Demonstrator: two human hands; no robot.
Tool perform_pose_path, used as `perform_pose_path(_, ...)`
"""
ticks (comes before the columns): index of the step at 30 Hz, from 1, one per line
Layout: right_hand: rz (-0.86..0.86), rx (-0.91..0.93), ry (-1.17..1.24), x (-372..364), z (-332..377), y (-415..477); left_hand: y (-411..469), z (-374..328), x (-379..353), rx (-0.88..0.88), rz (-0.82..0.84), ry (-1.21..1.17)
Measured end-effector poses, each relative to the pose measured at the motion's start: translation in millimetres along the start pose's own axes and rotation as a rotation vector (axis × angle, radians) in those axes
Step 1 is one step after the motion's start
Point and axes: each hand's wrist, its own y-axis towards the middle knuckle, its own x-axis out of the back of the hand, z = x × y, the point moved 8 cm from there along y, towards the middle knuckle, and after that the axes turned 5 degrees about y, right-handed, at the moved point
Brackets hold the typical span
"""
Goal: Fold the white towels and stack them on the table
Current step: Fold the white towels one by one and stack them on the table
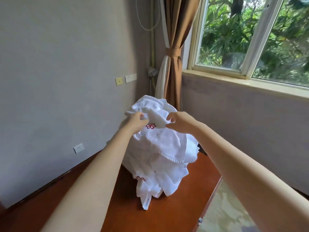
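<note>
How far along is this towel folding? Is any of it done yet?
Done: nothing. No folded stack shows on the table, and the white towels sit in one crumpled heap. In hand: the left hand grips cloth at the heap's top, and the right hand is beside it with its fingers curled. Left: all the folding and stacking.

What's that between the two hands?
In the head view, a red embroidered flower on the white towel pile lies between the left hand and right hand.
</note>
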Motion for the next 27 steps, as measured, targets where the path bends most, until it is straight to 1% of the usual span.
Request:
perform_pose_path(5,0.025,0.039,0.032,-0.5,-33.5,58.2,54.7,-7.7,-25.5,0.062,-0.029,-0.011)
perform_pose_path(10,0.063,0.066,0.068,-8.3,-60.3,105.8,78.9,-9.7,-40.9,0.127,-0.051,0.066)
perform_pose_path(16,0.093,0.131,0.084,-29.1,-89.9,154.7,98.0,8.7,-57.7,0.298,-0.126,-0.025)
perform_pose_path(21,0.095,0.126,0.307,-39.6,-117.3,194.1,97.3,22.4,-74.6,0.51,-0.158,-0.166)
perform_pose_path(24,0.229,0.074,0.486,-58.8,-135.4,207.8,96.4,22.9,-84.4,0.583,-0.191,-0.233)
perform_pose_path(27,0.407,0.005,0.793,-82.0,-141.9,207.2,96.8,18.2,-97.9,0.611,-0.191,-0.28)
